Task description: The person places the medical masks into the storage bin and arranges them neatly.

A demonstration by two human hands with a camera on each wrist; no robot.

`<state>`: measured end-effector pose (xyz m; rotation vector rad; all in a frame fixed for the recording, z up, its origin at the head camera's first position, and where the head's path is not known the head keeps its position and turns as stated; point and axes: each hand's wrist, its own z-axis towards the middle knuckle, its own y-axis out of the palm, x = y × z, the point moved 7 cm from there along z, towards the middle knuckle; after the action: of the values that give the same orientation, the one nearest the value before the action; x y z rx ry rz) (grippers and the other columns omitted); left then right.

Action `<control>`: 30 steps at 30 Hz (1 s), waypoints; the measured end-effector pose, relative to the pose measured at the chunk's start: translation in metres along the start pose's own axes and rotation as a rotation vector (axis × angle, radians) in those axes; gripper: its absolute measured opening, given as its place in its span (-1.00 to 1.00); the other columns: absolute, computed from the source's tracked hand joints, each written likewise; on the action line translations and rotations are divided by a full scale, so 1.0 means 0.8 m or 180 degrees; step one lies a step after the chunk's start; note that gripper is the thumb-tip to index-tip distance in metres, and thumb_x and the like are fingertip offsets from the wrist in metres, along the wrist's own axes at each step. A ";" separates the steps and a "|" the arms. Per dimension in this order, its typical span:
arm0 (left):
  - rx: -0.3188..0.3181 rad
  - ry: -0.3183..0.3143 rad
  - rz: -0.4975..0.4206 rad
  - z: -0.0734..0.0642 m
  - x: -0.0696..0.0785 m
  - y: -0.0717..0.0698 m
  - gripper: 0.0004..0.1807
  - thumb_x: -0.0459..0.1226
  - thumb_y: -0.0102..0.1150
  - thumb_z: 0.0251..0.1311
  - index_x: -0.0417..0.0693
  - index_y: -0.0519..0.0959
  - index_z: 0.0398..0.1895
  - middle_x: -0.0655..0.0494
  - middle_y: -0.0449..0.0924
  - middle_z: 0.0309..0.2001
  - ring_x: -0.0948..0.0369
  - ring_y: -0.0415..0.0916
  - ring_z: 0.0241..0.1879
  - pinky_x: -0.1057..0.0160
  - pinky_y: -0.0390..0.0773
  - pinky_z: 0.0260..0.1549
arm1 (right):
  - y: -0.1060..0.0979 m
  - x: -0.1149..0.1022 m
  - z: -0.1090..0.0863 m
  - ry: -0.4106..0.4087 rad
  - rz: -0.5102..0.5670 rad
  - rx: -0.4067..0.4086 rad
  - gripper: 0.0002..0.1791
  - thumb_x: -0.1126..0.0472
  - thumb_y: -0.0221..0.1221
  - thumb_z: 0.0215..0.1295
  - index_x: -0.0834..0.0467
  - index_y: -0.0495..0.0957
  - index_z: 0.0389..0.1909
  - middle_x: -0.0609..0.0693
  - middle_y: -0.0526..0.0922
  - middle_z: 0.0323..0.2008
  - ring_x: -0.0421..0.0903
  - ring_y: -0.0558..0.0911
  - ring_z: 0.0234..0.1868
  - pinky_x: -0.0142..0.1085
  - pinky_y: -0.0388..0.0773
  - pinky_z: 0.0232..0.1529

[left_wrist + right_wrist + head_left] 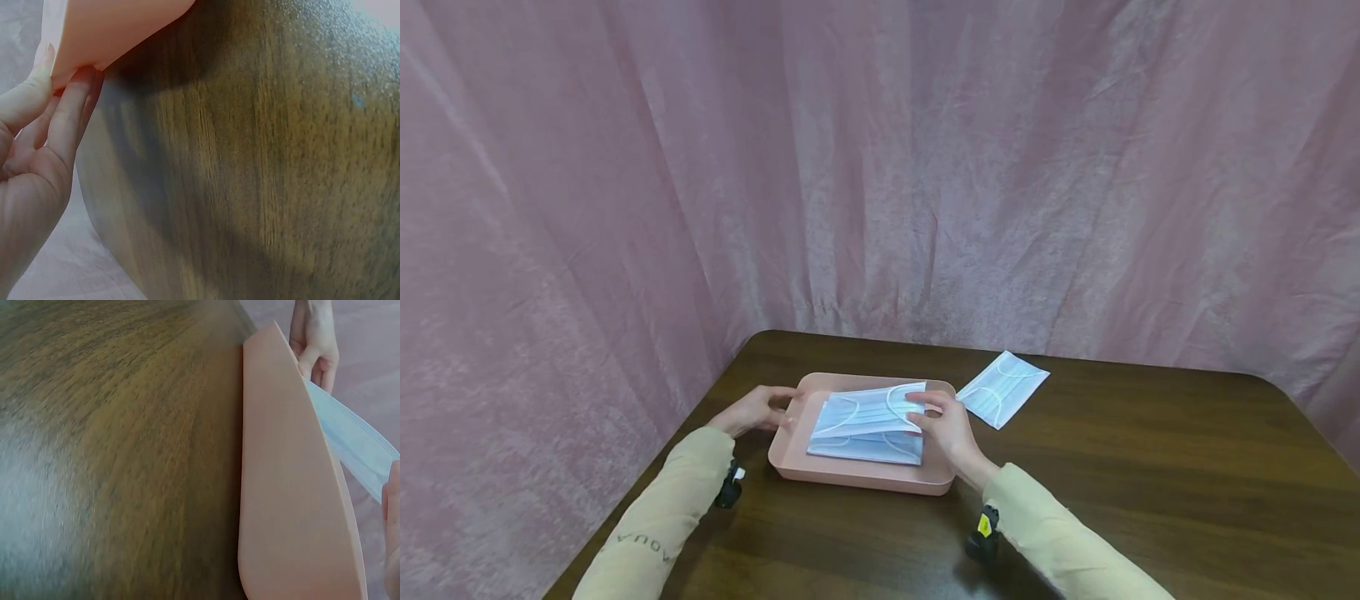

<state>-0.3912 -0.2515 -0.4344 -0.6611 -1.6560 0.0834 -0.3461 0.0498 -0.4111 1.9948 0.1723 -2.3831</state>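
Note:
A pink tray (pixel 865 478) stands on the table with light blue pleated face masks in it. My left hand (pixel 756 411) pinches the tray's left rim; in the left wrist view the thumb is on the inside and the fingers press the outer wall of the tray (pixel 122 28). At the right end of the top face mask (pixel 868 408), my right hand (pixel 950 432) grips it between thumb and fingers. That end is raised above the lower masks (pixel 868 451). The right wrist view has the raised mask (pixel 353 437) slanting over the tray wall, with only part of the right hand (pixel 392 528) showing.
Another face mask (pixel 1006 390) lies flat on the brown wooden table (pixel 1135 450), just beyond the tray's right back corner. A pink curtain (pixel 880 167) hangs behind the table and along its left side. Each wrist carries a small black camera.

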 end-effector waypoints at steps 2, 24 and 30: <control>-0.0025 0.0014 -0.0017 0.000 0.001 0.002 -0.37 -0.56 0.15 0.03 -0.43 0.21 0.22 -0.36 0.30 0.08 0.06 0.44 -0.16 0.12 0.50 -0.23 | 0.004 0.001 -0.001 0.0019 0.0148 -0.0042 -0.68 0.51 0.18 0.08 0.43 0.51 -0.08 0.26 0.38 0.01 0.00 0.55 -0.32 -0.17 0.55 -0.32; -0.0020 0.0017 -0.0090 -0.001 0.001 0.002 -0.38 -0.60 0.12 0.03 -0.45 0.20 0.22 -0.41 0.20 0.13 0.01 0.43 -0.13 0.10 0.50 -0.23 | 0.012 0.009 -0.002 -0.0061 -0.0415 -0.0032 -0.71 0.46 0.22 0.07 0.32 0.58 -0.12 0.21 0.44 -0.04 -0.01 0.56 -0.30 -0.33 0.54 -0.37; -0.0057 0.0078 -0.0078 -0.001 0.002 0.004 -0.37 -0.59 0.13 0.03 -0.46 0.19 0.22 -0.40 0.25 0.09 0.01 0.43 -0.14 0.11 0.51 -0.24 | 0.010 0.008 -0.003 -0.0165 -0.0666 -0.0010 -0.72 0.45 0.25 0.03 0.30 0.60 -0.17 0.21 0.46 -0.06 0.01 0.55 -0.32 -0.33 0.53 -0.42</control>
<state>-0.3894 -0.2487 -0.4342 -0.6528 -1.6425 0.0428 -0.3437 0.0420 -0.4181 2.0025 0.4019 -2.5511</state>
